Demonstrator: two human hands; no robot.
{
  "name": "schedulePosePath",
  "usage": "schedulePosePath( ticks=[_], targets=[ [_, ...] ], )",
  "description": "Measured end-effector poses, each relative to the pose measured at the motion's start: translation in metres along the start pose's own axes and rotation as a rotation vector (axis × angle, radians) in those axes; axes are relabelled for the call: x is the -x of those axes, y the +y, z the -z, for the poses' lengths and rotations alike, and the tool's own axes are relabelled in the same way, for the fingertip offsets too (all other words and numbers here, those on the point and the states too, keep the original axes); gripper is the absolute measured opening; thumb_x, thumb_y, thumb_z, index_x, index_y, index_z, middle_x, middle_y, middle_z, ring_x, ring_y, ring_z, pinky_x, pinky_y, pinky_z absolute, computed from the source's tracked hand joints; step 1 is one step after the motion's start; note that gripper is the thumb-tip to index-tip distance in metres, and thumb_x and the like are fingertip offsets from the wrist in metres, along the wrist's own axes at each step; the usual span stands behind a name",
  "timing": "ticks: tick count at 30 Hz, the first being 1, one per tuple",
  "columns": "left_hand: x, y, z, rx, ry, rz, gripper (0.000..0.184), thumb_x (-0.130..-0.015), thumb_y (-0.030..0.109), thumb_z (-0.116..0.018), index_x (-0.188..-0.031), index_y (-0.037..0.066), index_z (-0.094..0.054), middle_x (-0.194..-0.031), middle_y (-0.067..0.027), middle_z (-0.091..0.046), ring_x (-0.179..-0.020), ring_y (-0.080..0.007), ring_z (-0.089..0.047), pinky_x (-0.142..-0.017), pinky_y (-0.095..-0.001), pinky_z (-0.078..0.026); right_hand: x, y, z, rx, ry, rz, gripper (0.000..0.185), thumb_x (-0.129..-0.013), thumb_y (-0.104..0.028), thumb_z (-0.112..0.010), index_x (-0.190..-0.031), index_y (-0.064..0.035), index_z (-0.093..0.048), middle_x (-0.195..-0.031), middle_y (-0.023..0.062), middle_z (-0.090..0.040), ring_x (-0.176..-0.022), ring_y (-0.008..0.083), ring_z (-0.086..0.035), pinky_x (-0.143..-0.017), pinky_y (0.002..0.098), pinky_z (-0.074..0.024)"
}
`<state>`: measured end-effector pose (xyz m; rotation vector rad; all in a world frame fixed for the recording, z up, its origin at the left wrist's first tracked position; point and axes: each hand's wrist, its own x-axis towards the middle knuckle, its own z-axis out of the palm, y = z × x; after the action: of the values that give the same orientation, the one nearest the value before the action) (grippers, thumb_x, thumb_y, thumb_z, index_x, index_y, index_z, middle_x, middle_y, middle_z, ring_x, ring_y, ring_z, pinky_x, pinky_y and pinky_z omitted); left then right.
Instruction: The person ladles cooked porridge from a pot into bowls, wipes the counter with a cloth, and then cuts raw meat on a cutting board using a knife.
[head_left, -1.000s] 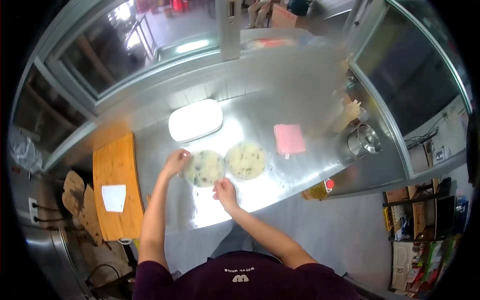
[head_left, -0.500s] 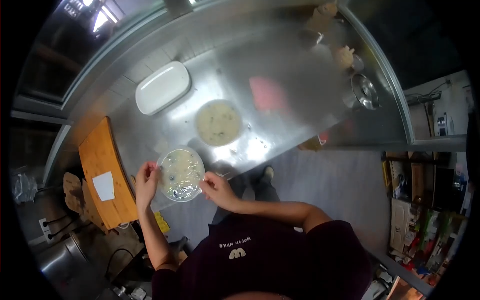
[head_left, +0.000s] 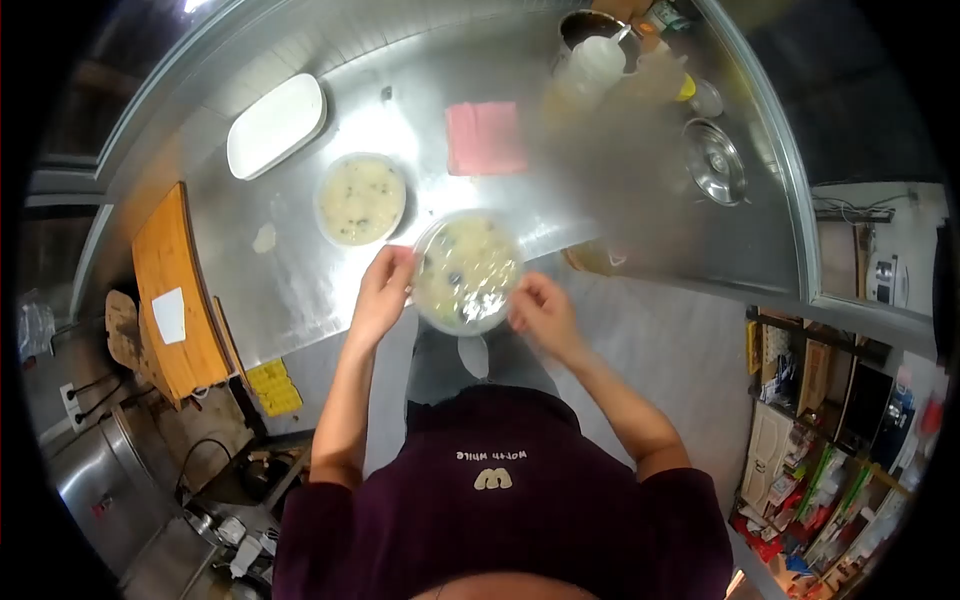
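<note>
A round bowl of pale, dark-flecked food (head_left: 467, 272) is held between the two hands, seen across the near edge of the metal counter (head_left: 300, 275). Its left rim is pinched by the fingers of the left hand (head_left: 384, 288), its right rim by those of the right hand (head_left: 543, 315). No long axis is given by its circular outline. A second bowl (head_left: 360, 198) is set on the counter, beyond and to the left, nearer to the left hand; the pink cloth (head_left: 485, 138) is placed farther ahead.
</note>
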<state>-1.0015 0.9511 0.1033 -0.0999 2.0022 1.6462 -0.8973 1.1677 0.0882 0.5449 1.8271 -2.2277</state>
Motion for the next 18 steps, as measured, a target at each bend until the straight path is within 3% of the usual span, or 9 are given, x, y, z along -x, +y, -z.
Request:
schedulePosePath(
  ticks=[9,10,13,14,17,18],
  targets=[
    [-0.080,-0.015,-0.064,-0.093,0.109,-0.141,0.023,-0.088,0.022,-0.048,-0.085,-0.001,-0.053,-0.066,-0.0013,-0.048,-0.062,-0.0086,-0.042,-0.058,-0.0233,-0.037,-0.063,0.009,0.083,0.051,-0.037,0.016,0.013,-0.088,-0.014,-0.050,-0.078,-0.0054,-0.050,-0.065,0.0014,-0.053,-0.056,0.0082,-0.052,-0.051,0.0212,-0.0427],
    [-0.082,-0.013,-0.065,-0.111,0.141,-0.154,0.023,-0.087,0.021,-0.049,-0.087,-0.001,-0.055,-0.065,-0.0046,-0.051,-0.061,-0.0123,-0.046,-0.059,-0.0261,-0.039,-0.068,0.011,0.087,0.030,-0.053,0.002,0.013,-0.088,-0.015,-0.050,-0.079,-0.0052,-0.051,-0.066,0.0017,-0.054,-0.056,0.0087,-0.052,-0.051,0.0213,-0.0429],
    [-0.080,0.002,-0.059,-0.320,0.177,-0.182,0.022,-0.086,0.020,-0.048,-0.089,0.000,-0.057,-0.067,-0.0095,-0.055,-0.064,-0.0187,-0.053,-0.061,-0.0301,-0.042,-0.076,0.007,0.095,-0.012,-0.035,-0.036,0.012,-0.087,-0.017,-0.052,-0.086,-0.0051,-0.054,-0.069,0.0019,-0.056,-0.055,0.0081,-0.053,-0.049,0.0200,-0.0421],
    [-0.081,0.012,-0.053,-0.418,0.206,-0.255,0.022,-0.084,0.020,-0.051,-0.091,0.001,-0.059,-0.071,-0.0136,-0.057,-0.068,-0.0248,-0.056,-0.063,-0.0335,-0.044,-0.078,0.002,0.098,-0.014,-0.003,-0.078,0.013,-0.088,-0.018,-0.052,-0.087,-0.0053,-0.055,-0.070,0.0018,-0.057,-0.056,0.0080,-0.053,-0.049,0.0200,-0.0422],
    [-0.118,0.049,-0.032,-0.637,0.181,-0.400,0.022,-0.085,0.017,-0.052,-0.096,0.000,-0.059,-0.077,-0.0109,-0.060,-0.073,-0.0190,-0.058,-0.067,-0.0285,-0.046,-0.091,-0.011,0.112,0.048,0.088,-0.095,0.017,-0.089,-0.021,-0.050,-0.090,-0.0056,-0.058,-0.072,0.0013,-0.057,-0.058,0.0076,-0.053,-0.052,0.0196,-0.0421],
    [-0.138,0.059,-0.028,-0.703,0.181,-0.494,0.023,-0.083,0.017,-0.053,-0.097,0.000,-0.058,-0.082,-0.0123,-0.060,-0.075,-0.0207,-0.059,-0.069,-0.0299,-0.046,-0.097,-0.010,0.119,0.052,0.104,-0.084,0.017,-0.089,-0.020,-0.050,-0.090,-0.0054,-0.058,-0.073,0.0013,-0.058,-0.058,0.0075,-0.052,-0.052,0.0195,-0.0420]
  ],
)
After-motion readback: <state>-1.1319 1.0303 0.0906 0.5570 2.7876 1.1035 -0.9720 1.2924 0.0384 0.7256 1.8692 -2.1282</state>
